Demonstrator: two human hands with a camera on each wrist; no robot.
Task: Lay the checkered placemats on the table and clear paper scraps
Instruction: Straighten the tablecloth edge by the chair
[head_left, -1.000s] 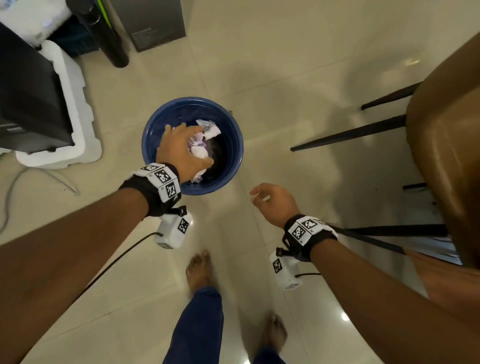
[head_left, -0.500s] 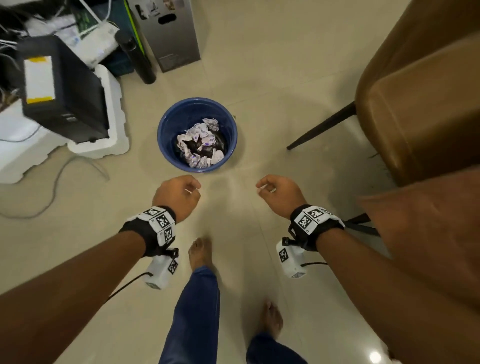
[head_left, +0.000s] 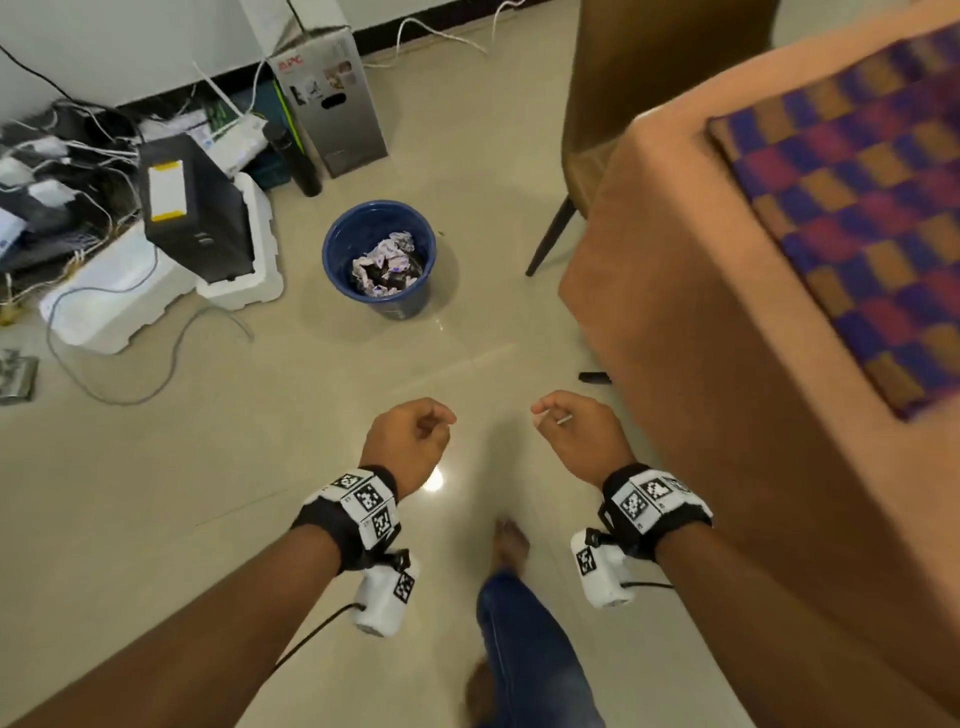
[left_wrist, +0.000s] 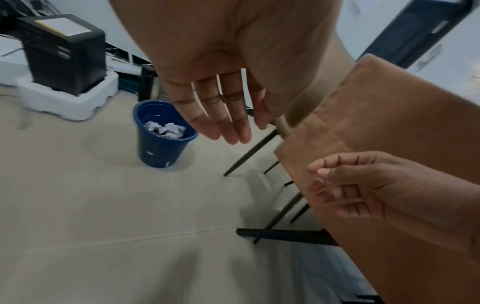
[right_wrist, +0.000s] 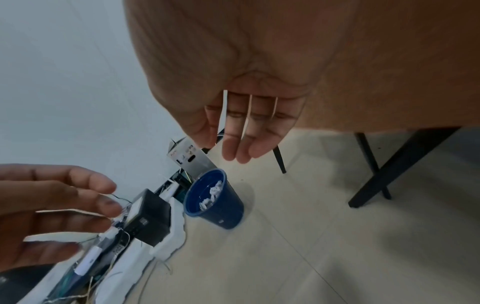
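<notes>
A checkered placemat in purple, red and orange lies flat on the table, which is covered with an orange-brown cloth, at the right. On the floor ahead stands a blue bin with crumpled paper scraps inside; it also shows in the wrist views as bin and bin. My left hand and right hand hang in front of me above the floor, fingers loosely curled and empty. The left hand and right hand show bare palms.
A black device on white foam, loose cables and a grey carton crowd the floor to the left of the bin. A brown chair stands behind the table. A small black object lies by the table. My bare foot is below.
My left hand drew back out of the bin, where the scraps now lie. I moved away from the bin, and the table with the placemat came into view.
</notes>
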